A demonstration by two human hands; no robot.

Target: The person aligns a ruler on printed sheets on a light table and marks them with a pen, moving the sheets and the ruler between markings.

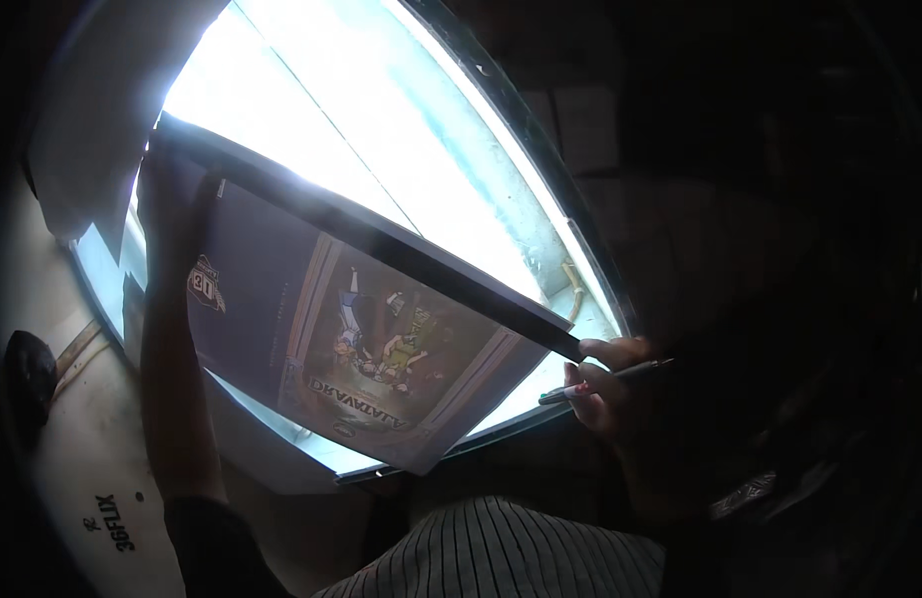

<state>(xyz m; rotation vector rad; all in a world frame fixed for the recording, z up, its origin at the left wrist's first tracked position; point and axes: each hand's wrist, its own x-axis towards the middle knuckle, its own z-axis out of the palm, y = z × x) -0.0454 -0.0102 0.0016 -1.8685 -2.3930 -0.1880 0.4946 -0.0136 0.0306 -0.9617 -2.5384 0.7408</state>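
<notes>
A large printed sheet is tilted over a brightly lit glass panel. It is purple-blue, with a cartoon picture of figures upside down to me and a dark band along its far edge. My left hand, mostly in shadow, is at the sheet's far left corner and appears closed on it. My right hand pinches the right end of the far edge between thumb and fingers. A pen also lies among the right hand's fingers, pointing left. Light from behind shows through the sheet.
A dark frame borders the lit panel. Pale paper hangs at the upper left. On the left, a pale surface carries dark lettering and a dark rounded object. Striped cloth is at the lower edge. Deep shadow hides the right side.
</notes>
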